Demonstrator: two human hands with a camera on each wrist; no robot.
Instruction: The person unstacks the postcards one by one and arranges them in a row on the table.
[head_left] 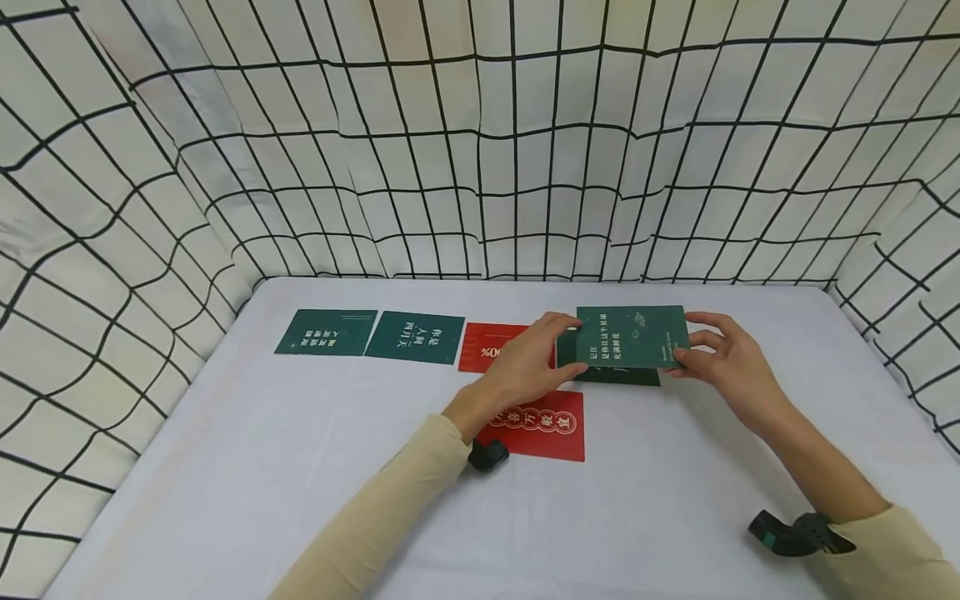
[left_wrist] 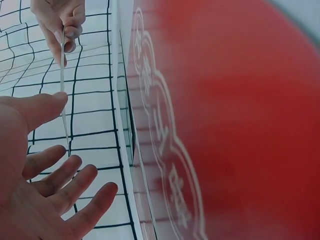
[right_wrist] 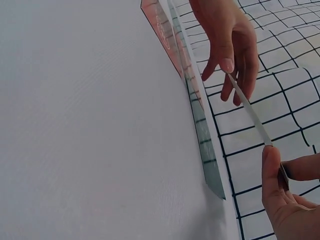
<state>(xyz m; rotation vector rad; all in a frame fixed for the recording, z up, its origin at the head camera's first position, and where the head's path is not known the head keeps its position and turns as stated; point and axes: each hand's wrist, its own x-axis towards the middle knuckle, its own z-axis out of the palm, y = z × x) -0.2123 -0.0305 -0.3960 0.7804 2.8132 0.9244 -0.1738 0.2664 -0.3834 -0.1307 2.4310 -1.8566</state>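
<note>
Both hands hold one dark green card (head_left: 632, 336) above the white table (head_left: 300, 467), face up and roughly level. Left hand (head_left: 525, 362) reaches in from the lower left on a beige-sleeved arm, its thumb and fingertips pinching the card's left edge; the left wrist view shows the other fingers spread and relaxed. Right hand (head_left: 723, 360) comes from the lower right and pinches the right edge between thumb and fingers, seen edge-on from the right wrist. White Chinese characters run in columns down the held card, too small to read surely. Just beneath it lies another dark green card (head_left: 622, 375) on the table. Near the left wrist lies a red card (head_left: 543, 425) with white Chinese characters. Behind the left hand a second red card (head_left: 491, 346) shows "%00" upside down. Further left, two green cards (head_left: 371, 334) lie side by side, lettered in white
</note>
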